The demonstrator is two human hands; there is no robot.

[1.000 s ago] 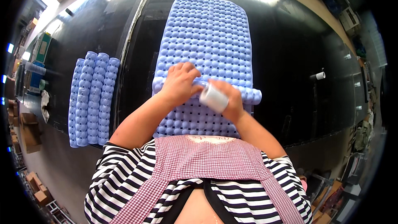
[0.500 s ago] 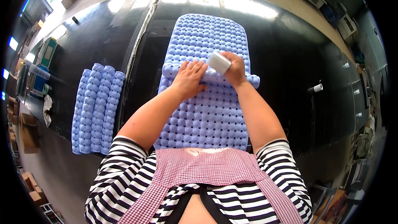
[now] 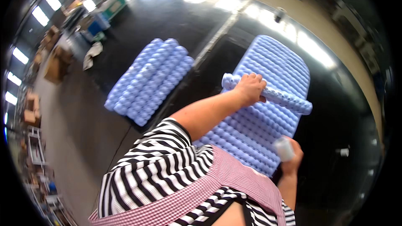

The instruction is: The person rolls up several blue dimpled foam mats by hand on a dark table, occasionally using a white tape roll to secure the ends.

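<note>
On the black table [image 3: 176, 29], left hand [image 3: 250, 88] fingers gripping rolled blue mat [image 3: 268, 113]; right hand [image 3: 293, 159] fingers around white roll [image 3: 284, 148].

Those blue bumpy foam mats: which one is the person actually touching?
The right-hand mat, spread long before the person. The left hand presses a rolled strip lying across it; the right hand holds a white roll. The left-hand mat lies apart, untouched.
</note>
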